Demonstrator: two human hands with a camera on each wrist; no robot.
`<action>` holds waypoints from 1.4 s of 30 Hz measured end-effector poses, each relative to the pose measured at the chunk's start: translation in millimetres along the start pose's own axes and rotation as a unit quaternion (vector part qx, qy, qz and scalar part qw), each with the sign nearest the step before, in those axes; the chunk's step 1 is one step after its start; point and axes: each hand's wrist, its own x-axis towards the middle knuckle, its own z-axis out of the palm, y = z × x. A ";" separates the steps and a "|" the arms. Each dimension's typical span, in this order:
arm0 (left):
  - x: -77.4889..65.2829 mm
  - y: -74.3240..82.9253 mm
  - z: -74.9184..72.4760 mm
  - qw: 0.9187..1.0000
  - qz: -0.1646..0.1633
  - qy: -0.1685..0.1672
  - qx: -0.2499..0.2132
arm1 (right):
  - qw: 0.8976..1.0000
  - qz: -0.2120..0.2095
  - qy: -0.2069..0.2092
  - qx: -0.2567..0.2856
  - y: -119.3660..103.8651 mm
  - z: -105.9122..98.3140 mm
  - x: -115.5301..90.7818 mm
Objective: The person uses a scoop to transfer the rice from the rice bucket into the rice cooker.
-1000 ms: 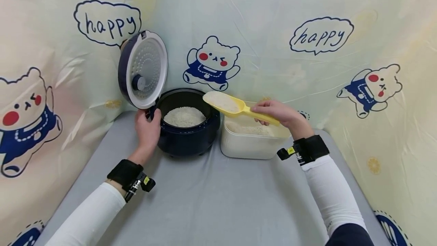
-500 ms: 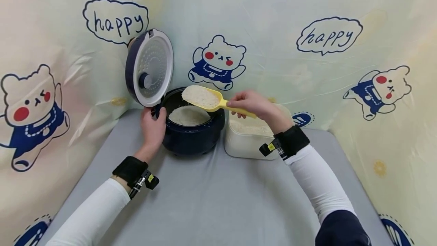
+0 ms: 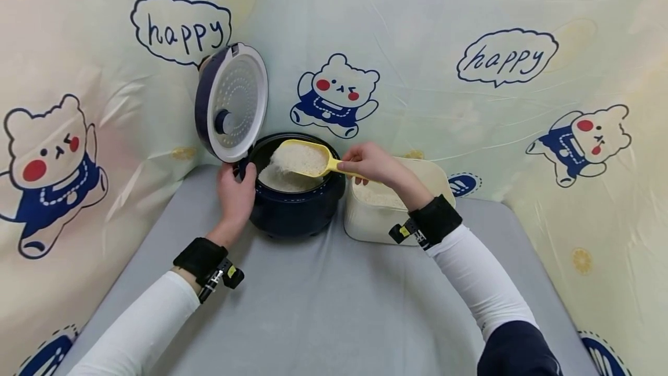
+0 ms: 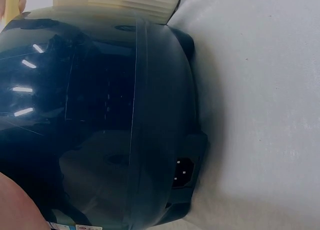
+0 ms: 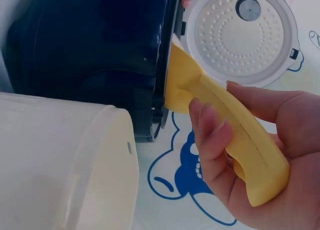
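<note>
A yellow scoop [image 3: 334, 165] heaped with white rice [image 3: 302, 158] is tilted over the mouth of a dark blue rice cooker [image 3: 294, 210]. Rice slides off its front edge onto the rice lying inside the cooker. My right hand [image 3: 373, 162] grips the scoop handle [image 5: 245, 135], fingers and thumb curled round it in the right wrist view. At the cooker's left side, my left hand [image 3: 236, 193] holds the hinge area between thumb and fingers, just below the raised lid [image 3: 240, 103]. Most of the left fingers are hidden; only a bit of that hand shows in the left wrist view.
Right of the cooker stands a cream bin [image 3: 365, 225] with rice in it, partly under my right forearm. A grey cloth [image 3: 323, 306] covers the table. Behind hangs a patterned curtain [image 3: 417, 62], close to the raised lid. A power socket [image 4: 183, 172] sits low on the cooker.
My right hand has carried the loaded scoop leftward from above the bin to over the cooker, then lowered and tilted it so rice spills. The left hand stays at the hinge.
</note>
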 end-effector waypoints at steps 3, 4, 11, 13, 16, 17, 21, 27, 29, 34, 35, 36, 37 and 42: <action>0.4 0.4 0.4 1.000 -0.002 0.000 -0.001 | 1.000 -0.007 0.005 -0.009 -0.7 0.1 -0.9; 0.3 0.5 0.4 1.000 -0.003 -0.001 -0.002 | 1.000 -0.008 0.006 -0.013 -0.8 0.2 -1.4; 0.6 -0.1 0.5 1.000 -0.002 0.004 -0.008 | 0.999 -0.013 0.024 -0.041 -0.2 3.2 -2.1; 0.8 0.4 0.6 1.000 -0.002 0.004 -0.007 | 0.998 -0.013 0.030 -0.046 0.0 3.8 -2.4; 1.3 1.1 0.9 1.000 0.000 0.004 -0.008 | 0.998 -0.014 0.038 -0.052 0.8 4.0 -2.8; 1.2 1.5 0.9 1.000 0.001 0.004 -0.010 | 0.998 -0.016 0.040 -0.054 1.3 4.1 -2.7; 0.9 2.1 0.7 1.000 0.005 0.005 -0.015 | 0.995 -0.031 0.058 -0.071 3.5 4.7 -2.4; -0.6 1.7 0.0 1.000 -0.004 -0.005 -0.013 | 0.985 -0.061 0.105 -0.125 6.5 10.2 -0.7; -1.0 1.3 0.0 1.000 -0.006 -0.005 -0.009 | 0.981 -0.065 0.117 -0.143 7.1 13.2 0.3; -1.3 0.5 0.0 1.000 -0.006 -0.001 -0.006 | 0.972 -0.070 0.141 -0.173 10.0 20.2 4.9; -1.3 0.7 -0.1 1.000 -0.006 -0.001 -0.006 | 0.970 -0.072 0.146 -0.178 10.3 21.3 5.8; -1.2 0.8 -0.1 1.000 -0.006 0.000 -0.006 | 0.968 -0.074 0.151 -0.184 10.7 22.3 6.8; -1.4 1.3 -0.1 1.000 -0.006 0.000 -0.006 | 0.966 -0.077 0.157 -0.191 11.0 23.2 7.7; -1.2 2.7 0.0 1.000 -0.004 -0.001 -0.008 | 0.948 -0.097 0.193 -0.236 10.6 27.5 9.3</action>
